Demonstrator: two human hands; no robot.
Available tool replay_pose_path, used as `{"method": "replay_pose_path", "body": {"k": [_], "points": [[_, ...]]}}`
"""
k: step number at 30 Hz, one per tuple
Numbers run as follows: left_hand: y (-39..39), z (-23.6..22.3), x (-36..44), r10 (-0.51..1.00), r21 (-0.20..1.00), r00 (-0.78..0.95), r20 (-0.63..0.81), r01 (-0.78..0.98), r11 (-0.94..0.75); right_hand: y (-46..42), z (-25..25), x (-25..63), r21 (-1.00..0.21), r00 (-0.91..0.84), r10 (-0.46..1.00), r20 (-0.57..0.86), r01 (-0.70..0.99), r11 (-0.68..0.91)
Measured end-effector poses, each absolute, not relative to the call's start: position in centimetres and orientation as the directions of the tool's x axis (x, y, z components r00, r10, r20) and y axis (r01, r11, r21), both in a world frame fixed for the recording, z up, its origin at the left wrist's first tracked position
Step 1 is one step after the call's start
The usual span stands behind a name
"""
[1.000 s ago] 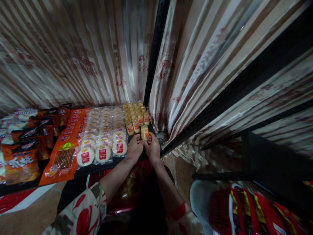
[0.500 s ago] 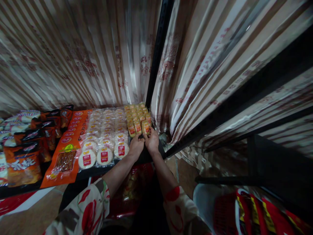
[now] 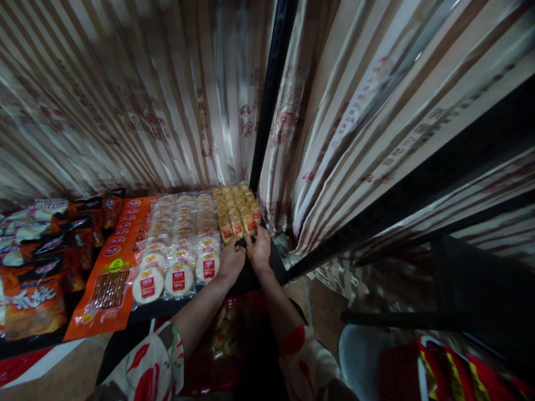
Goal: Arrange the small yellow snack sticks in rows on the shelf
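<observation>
Small yellow snack packets with red labels stand in close rows at the right end of a black shelf. My right hand is closed at the front right packet, thumb and fingers at its lower edge. Just left of it, my left hand has its fingers curled in below the front row; whether anything is inside them is hidden. Clear-wrapped round white crackers with red labels lie in columns beside my left hand.
Left of the crackers lie a long orange bag and orange-black snack bags. A black post rises at the shelf's back corner before a pleated curtain. Below right are a pale tub and red-yellow packages.
The front right yellow packet, raised a little before, now sits level in line with its neighbours, my right hand still at it. The view has tilted slightly, so the shelf appears lower.
</observation>
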State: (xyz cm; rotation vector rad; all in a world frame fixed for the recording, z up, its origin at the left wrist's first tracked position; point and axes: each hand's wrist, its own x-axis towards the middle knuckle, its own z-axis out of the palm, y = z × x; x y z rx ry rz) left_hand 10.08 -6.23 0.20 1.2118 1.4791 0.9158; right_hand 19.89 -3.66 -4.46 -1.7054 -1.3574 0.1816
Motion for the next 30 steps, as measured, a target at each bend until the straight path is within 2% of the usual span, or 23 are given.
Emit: {"method": "replay_pose_path", "body": {"k": [3,9,21,30], "points": [[-6.3,0.8,10.0,0.985,0.941,-0.010,-0.174,0.294,0.169,-3.8,-4.8,20.0,-0.728,0.383,0.821,0.424,0.683,0.057],[-5.9,0.9,9.7,0.987,0.953,0.016,-0.161,0.264,0.151,-3.7,-4.9,19.9,-0.748,0.390,0.820,0.419,0.660,0.068],[-5.2,-0.1,9.3,0.980,0.929,0.026,-0.199,0.322,0.181,-3.9,-4.9,19.8,-0.632,0.319,0.768,0.556,0.762,0.141],[-5.2,1.3,9.4,0.975,0.887,0.082,-0.208,0.437,0.152,-3.9,-4.6,19.8,-0.599,0.255,0.804,0.537,0.786,0.151]]}}
